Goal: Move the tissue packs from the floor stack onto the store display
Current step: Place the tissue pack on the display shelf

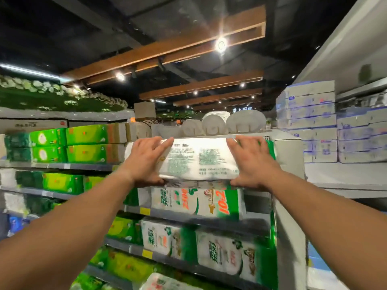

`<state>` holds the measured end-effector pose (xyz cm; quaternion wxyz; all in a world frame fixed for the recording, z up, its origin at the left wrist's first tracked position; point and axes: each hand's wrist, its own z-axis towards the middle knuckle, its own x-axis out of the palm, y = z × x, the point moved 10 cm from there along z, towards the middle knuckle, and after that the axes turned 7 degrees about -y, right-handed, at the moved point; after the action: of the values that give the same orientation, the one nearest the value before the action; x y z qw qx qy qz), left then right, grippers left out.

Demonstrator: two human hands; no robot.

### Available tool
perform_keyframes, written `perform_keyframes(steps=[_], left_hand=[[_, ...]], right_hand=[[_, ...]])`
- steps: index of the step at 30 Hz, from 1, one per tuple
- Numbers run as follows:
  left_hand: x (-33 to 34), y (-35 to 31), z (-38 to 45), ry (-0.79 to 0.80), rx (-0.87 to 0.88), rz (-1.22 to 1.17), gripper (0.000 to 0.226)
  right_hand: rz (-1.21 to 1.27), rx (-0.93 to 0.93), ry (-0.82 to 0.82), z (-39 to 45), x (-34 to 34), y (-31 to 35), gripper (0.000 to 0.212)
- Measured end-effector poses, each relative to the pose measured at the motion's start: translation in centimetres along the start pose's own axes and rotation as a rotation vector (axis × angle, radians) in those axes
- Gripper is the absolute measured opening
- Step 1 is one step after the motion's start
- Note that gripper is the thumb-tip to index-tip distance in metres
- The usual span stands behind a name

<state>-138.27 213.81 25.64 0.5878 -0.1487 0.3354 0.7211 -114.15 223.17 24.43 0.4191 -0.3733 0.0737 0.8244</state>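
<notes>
A white tissue pack with small green print is raised at the top level of the store display, just above a green and white pack. My left hand grips its left end, fingers over the top and thumb underneath. On the right end my right hand grips it the same way. The floor stack is out of view.
Shelves to the left carry green tissue packs on several levels. Lower shelves ahead hold more green and white packs. White and blue packs are stacked at the right. White rolls stand on top behind.
</notes>
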Motion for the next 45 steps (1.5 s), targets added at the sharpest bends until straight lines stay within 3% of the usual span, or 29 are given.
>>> perform_keyframes(steps=[10,21,26,31,34,36,38,45], left_hand=[[12.2,4.9,13.6,-0.108,0.082,-0.023,0.125],[27.1,5.8,26.1,-0.066,0.133,-0.245,0.122],[33.9,4.5,31.0,0.035,0.157,-0.369,0.11],[39.2,5.1,36.6,0.124,0.137,-0.28,0.104],[43.0,6.0,38.8,0.271,0.068,-0.221,0.11],[45.4,6.1,39.6,0.356,0.028,-0.205,0.136],[46.8,5.8,40.4,0.377,0.003,-0.178,0.149],[50.1,4.9,44.8,0.31,-0.021,-0.138,0.104]], right_hand=[[-0.135,0.058,-0.019,12.1,7.9,-6.4,0.122],[-0.235,0.204,0.043,19.8,18.2,-14.8,0.117],[-0.217,0.297,0.151,22.4,22.9,-18.8,0.104],[-0.302,0.423,0.212,25.9,27.1,-22.9,0.082],[-0.303,0.532,0.255,27.1,30.2,-24.9,0.094],[-0.343,0.547,0.291,28.1,32.2,-25.9,0.113],[-0.394,0.534,0.298,29.3,33.1,-27.2,0.123],[-0.413,0.487,0.302,32.7,36.5,-31.2,0.095]])
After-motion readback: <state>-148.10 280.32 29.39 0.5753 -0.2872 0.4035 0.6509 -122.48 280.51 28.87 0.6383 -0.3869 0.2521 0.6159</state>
